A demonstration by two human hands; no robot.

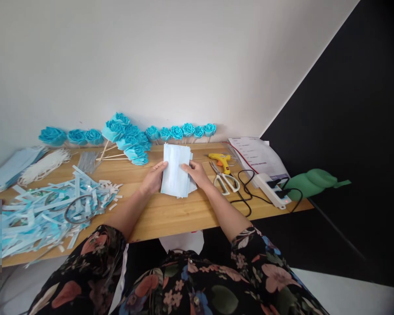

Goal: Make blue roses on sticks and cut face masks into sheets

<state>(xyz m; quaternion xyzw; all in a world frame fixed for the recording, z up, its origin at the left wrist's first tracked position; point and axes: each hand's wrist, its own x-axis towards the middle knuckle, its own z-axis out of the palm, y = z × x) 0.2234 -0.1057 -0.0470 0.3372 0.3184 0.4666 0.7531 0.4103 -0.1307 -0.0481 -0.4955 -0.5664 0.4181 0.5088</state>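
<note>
A stack of pale blue face mask sheets (pixel 176 170) is held upright above the wooden table, its layers slightly uneven at the right and lower edges. My left hand (pixel 155 176) grips its left side, with the thumb on the front and the fingers behind. On the right side my right hand (pixel 197 173) pinches it, thumb pressed on the front face. Beyond the stack, blue handmade flowers (pixel 127 138) on wooden sticks lie in a heap. White-handled scissors (pixel 228 181) rest just right of my right hand, below a yellow glue gun (pixel 221 158).
Blue and white cut strips (pixel 59 205) with a wire ring cover the left. Behind them lie flat masks (pixel 16 164), white ear loops (pixel 46 164) and thin strips (pixel 88 161). A power strip (pixel 272 190), black cables, papers (pixel 257 153) and a green object (pixel 311 183) occupy the right.
</note>
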